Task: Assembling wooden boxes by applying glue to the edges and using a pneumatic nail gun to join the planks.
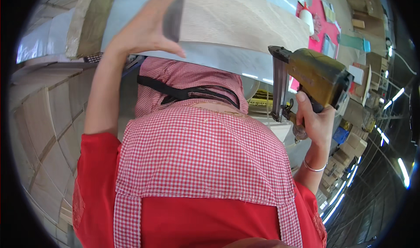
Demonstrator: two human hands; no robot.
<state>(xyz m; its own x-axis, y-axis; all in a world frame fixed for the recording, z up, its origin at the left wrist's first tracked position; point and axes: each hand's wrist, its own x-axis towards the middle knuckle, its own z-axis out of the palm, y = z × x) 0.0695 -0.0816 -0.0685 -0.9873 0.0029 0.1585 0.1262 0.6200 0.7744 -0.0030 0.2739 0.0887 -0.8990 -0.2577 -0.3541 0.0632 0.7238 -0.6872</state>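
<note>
- The two hands are well apart, one in the upper left of the frame, the other right of centre.
- The left hand is at the left end of a wooden board, its thumb spread away from the fingers around a dark grey face there; the fingertips run out of the top edge, so I cannot tell whether it grips.
- The right hand is closed around the handle of a nail gun, which has a dark yellow body and a long upright magazine.
- The board, pale and grained, lies at the upper centre on a whitish tabletop; the gun's nose is near its right end.
- A pink sheet lies at the upper right, with a white bottle beside its left edge and a teal container to its right.
- A thick timber piece stands in the upper left.
- A red-and-white checked apron fills the lower centre.
</note>
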